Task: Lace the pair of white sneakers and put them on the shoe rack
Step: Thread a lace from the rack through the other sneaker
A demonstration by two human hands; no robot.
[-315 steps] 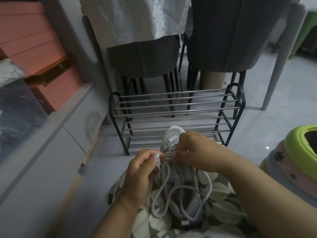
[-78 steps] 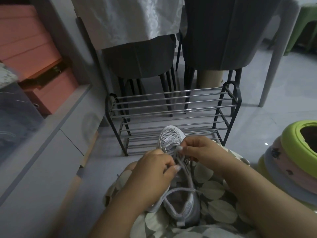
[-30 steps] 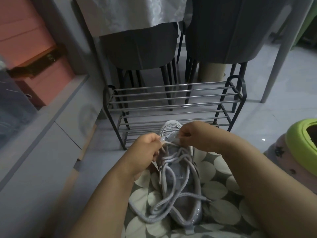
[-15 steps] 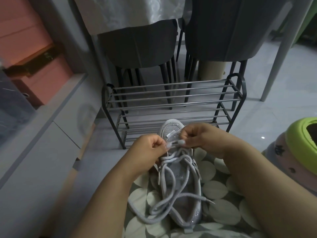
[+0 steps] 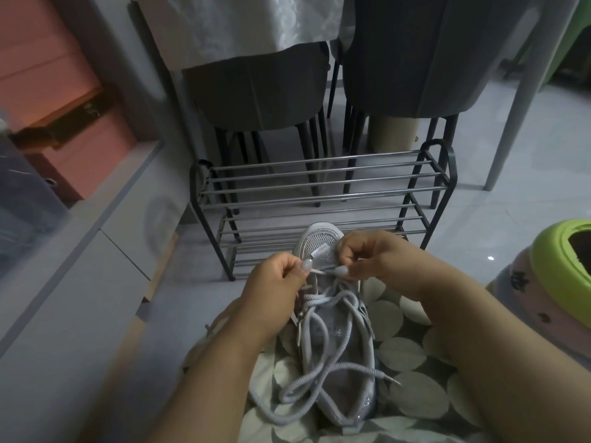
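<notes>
The white sneaker (image 5: 332, 340) lay on my lap, toe pointing away toward the shoe rack (image 5: 319, 199), resting on the leaf-patterned fabric (image 5: 412, 356) over my legs. Its grey lace (image 5: 323, 375) was only partly threaded: a few crossings sat near the toe end, while long slack loops spilled over the tongue and off the heel side, one plastic tip lying free to the right of the shoe.

My left hand (image 5: 275, 289) had its fingers curled and thumb pressed down, pinching a lace end just at the upper eyelets. My right hand (image 5: 367, 257) was curled the same way opposite it, thumb and forefinger nipping the lace close to the tip, the two thumbs nearly touching over the toe end of the lacing.

I judged the job to be early: this shoe still needed most of its eyelets filled and the slack drawn through, I could see no second sneaker anywhere in view, and both tiers of the rack held no shoes.

A small white tag (image 5: 321, 251) sat on the toe mesh with dark print on it, and faint lettering showed on the insole, but both were too small and blurred for me to read.

Beyond the rack stood dark chairs (image 5: 256, 84) under a white tablecloth (image 5: 243, 24); a grey cabinet (image 5: 96, 238) with pink boxes (image 5: 48, 75) ran along my left, and a green-rimmed tub (image 5: 556, 266) sat at my right.
</notes>
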